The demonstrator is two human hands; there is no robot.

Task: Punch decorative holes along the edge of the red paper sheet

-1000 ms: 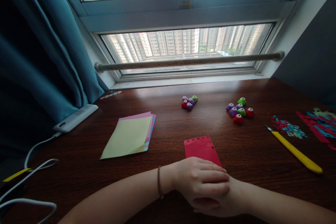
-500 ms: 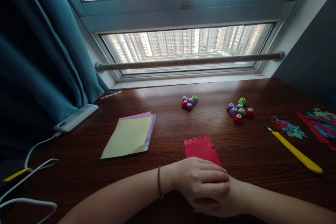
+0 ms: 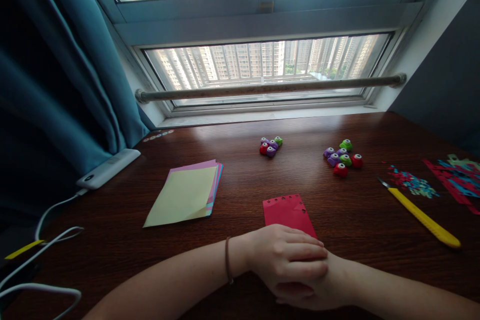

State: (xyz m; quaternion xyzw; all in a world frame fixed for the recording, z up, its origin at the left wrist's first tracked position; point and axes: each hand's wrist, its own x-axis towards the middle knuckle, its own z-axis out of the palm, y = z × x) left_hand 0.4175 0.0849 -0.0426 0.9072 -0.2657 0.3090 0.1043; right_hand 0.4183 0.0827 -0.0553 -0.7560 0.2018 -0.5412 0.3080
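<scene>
Left hand: your left hand (image 3: 288, 257) lies flat, fingers together and stretched out, on top of your right hand; it grips nothing.
Right hand: your right hand (image 3: 330, 290) rests on the bench under the left one, mostly covered, so you cannot tell whether its fingers are curled or flat; nothing shows in it.
Red paper: the red paper (image 3: 287, 212) lies flat on the bench just beyond your stacked hands, its near edge tucked under the left hand; a row of small punched holes runs along its far edge.
Bench: the dark wooden bench (image 3: 240, 195) runs up to the window sill.
Paper stack: the coloured paper stack (image 3: 185, 192), a yellow sheet on top, lies to the left of the red paper, well apart from your hands.
Small punches: one cluster of punches (image 3: 270, 146) sits beyond the red paper; a second cluster of punches (image 3: 343, 156) sits to its right.
Knife: the yellow craft knife (image 3: 420, 214) lies slanted on the right, blade end pointing away from you.
Scraps: paper scraps (image 3: 412, 182) are strewn just beyond the knife, with cut strips (image 3: 455, 177) further right.
Left edge: a white power bank (image 3: 108, 167) with its cables (image 3: 48, 240) lies beside the teal curtain (image 3: 56, 75).
</scene>
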